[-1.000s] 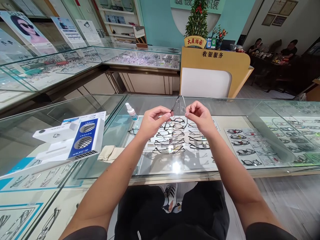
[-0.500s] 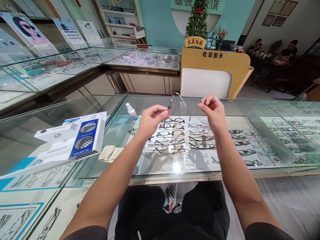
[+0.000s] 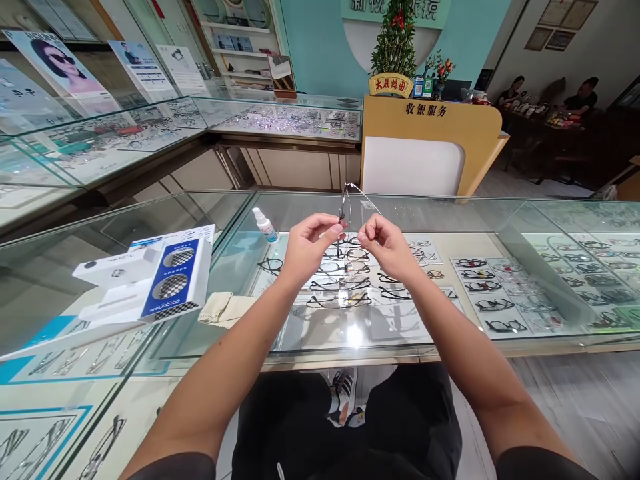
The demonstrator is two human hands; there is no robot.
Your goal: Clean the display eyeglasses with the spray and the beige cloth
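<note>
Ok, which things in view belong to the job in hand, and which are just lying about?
In the job:
glasses, held up
left hand, gripping them
right hand, at them; grip unclear

Apparently just lying about:
spray bottle
folded cloth
printed box
displayed frames

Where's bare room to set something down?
On the clear glass countertop, right of the right forearm, and between both forearms near the front edge; thin eyeglass frames show beneath. It's crowded left of the left hand: white-and-blue rectangular box, folded beige cloth, white plastic bottle.
</note>
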